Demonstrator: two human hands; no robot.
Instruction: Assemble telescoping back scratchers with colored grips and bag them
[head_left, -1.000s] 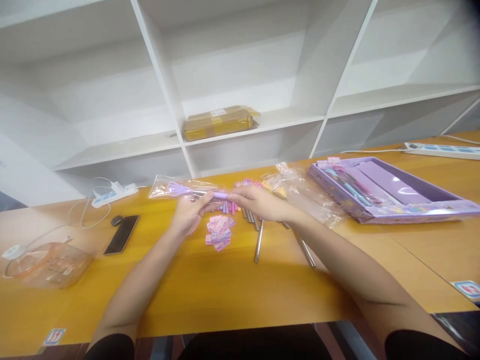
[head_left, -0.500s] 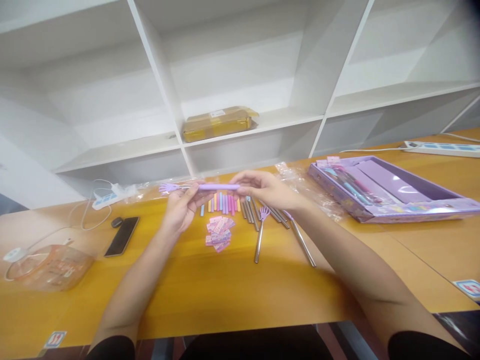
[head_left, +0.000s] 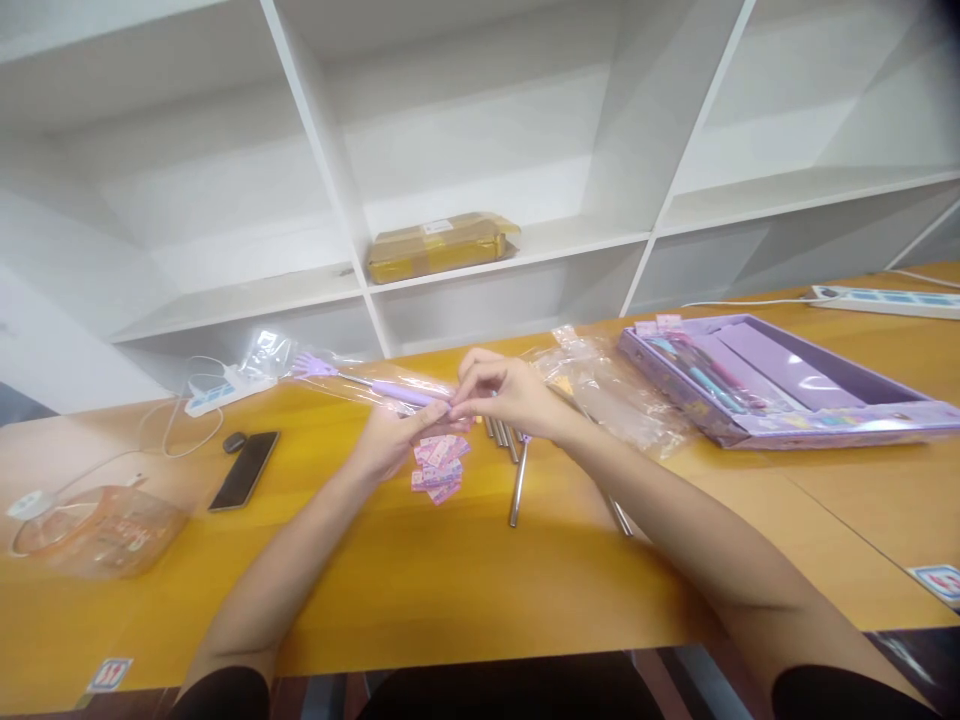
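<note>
A purple back scratcher with a hand-shaped head, thin metal rod and purple grip slants up to the left above the table. My left hand is closed around the grip's near end. Thumb and fingertips of my right hand pinch together at that same end; what lies between them is too small to tell. Clear plastic film runs along the scratcher, seemingly around it. Below lie small pink printed cards. Metal tubes and another scratcher's metal handle are partly hidden by my right hand and arm.
On the right stands a purple tray box with packaged pens, beside crumpled clear bags. A black phone, a power strip and an orange transparent bag are at left. A taped carton sits on the shelf.
The back scratcher has shifted left and now tilts, with clear film along it. My left hand has moved to the grip's near end, and my right hand has closed into a pinch there.
</note>
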